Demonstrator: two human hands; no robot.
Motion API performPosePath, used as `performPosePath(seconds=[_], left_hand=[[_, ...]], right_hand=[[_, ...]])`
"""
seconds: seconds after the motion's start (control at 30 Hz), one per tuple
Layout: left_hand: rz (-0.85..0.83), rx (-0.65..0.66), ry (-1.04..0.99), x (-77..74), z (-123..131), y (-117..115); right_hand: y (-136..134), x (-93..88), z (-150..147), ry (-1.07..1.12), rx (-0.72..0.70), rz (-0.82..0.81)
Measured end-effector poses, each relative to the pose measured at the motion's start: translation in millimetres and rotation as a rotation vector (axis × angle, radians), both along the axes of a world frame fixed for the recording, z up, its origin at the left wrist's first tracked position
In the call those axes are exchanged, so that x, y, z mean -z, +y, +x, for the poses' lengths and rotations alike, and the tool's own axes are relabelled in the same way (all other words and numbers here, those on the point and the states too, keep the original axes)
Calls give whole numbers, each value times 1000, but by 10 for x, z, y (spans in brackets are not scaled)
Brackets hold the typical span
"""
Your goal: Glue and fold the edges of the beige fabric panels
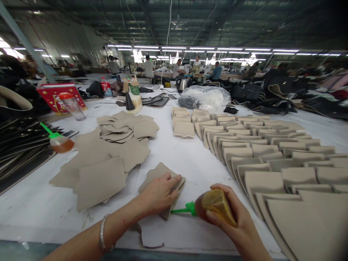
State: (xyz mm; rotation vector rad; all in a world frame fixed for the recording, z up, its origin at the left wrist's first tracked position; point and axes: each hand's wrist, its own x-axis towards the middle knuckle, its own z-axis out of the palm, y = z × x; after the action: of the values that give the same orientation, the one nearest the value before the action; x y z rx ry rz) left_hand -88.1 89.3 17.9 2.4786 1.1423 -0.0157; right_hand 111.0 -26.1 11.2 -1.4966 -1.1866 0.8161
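My right hand [233,221] is wrapped round a squeeze bottle [217,206] of amber liquid, tilted nearly level. Its green nozzle points left, the tip at the near edge of a beige leather-like piece [156,174]. On that piece lies my left hand [160,192], its fingers pressing and holding a raised or folded edge. The underside of the piece beneath the hand is hidden. To the left is a loose pile of flat beige pieces [100,179]. Folded beige pieces [263,181] stand in overlapping rows on the right.
A second squeeze bottle [62,143] lies left, near a phone [70,133] and a stack of black pieces [21,152]. Behind are a clear cup [73,107], a red box [61,95], a plastic bag [205,98] and a kettle [182,84]. A dark scrap strip [144,243] lies near the front edge.
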Motion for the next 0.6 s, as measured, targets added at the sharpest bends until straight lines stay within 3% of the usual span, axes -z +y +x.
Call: performPosePath(seconds=[0.27,0.4,0.6], left_hand=[[20,20,-9,1,-5,-3],[30,26,-12,12,-4,-4],[31,29,-13,8,-5,2]], right_hand=[[-15,71,106,-115,-49,52],[-38,92,90,-62,-107,39],[-26,93,105,-137,-68,96]])
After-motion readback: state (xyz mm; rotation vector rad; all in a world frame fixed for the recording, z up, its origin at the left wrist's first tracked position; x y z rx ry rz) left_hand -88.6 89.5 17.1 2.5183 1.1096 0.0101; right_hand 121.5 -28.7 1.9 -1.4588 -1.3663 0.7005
